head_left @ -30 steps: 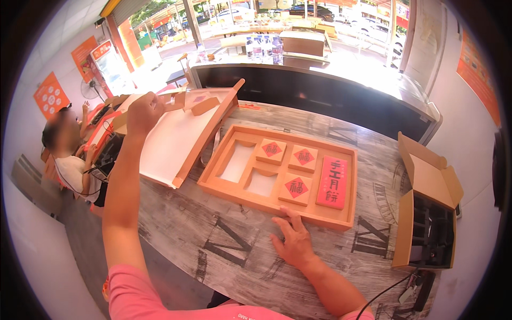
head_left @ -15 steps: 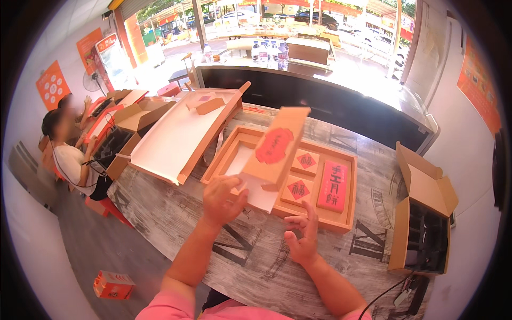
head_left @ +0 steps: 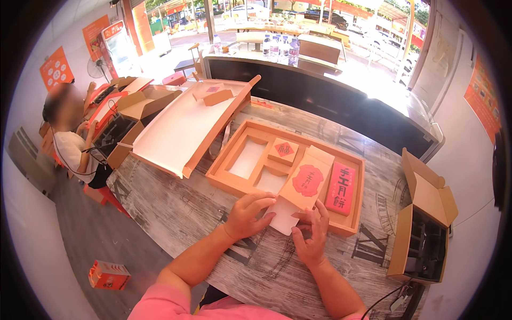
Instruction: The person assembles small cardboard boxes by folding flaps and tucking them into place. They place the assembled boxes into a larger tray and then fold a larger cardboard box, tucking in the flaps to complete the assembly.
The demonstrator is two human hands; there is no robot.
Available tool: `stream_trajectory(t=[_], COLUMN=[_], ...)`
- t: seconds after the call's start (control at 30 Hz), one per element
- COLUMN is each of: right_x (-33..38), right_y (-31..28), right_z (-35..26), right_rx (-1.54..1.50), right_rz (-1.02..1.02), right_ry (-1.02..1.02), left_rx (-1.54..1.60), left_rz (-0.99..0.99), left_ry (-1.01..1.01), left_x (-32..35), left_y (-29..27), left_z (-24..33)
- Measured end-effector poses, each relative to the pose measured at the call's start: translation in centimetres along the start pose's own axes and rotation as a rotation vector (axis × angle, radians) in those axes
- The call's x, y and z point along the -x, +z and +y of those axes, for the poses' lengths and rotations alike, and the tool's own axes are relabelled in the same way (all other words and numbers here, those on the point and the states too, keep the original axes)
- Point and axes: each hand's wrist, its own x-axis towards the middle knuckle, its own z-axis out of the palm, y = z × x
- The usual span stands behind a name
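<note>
Long tan cardboard box with a red round seal, tilted over the partitioned orange cardboard tray, white end flap open.

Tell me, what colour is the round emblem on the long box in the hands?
Red, on the tan long box; the head view shows it.

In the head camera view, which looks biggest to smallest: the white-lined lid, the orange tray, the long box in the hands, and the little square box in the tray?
1. White-lined lid and orange tray: alike, so unranked.
2. Long box, held by both hands.
3. Little square box.
</note>
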Motion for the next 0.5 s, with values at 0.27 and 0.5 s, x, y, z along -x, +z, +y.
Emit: stream_trajectory(t=[0.27, 0.5], right_x=[0.7, 0.4], right_y=[0.0, -0.2], right_z=[1.0, 0.9], right_rx=[-0.019, 0.063], right_rz=[0.066, 0.013], right_ry=[-0.029, -0.094], left_rx=[0.174, 0.074], left_rz=[-0.033, -0.092], left_ry=[-0.107, -0.151], left_x=[0.3, 0.3], left_y=[0.8, 0.6], left_z=[0.1, 0.5])
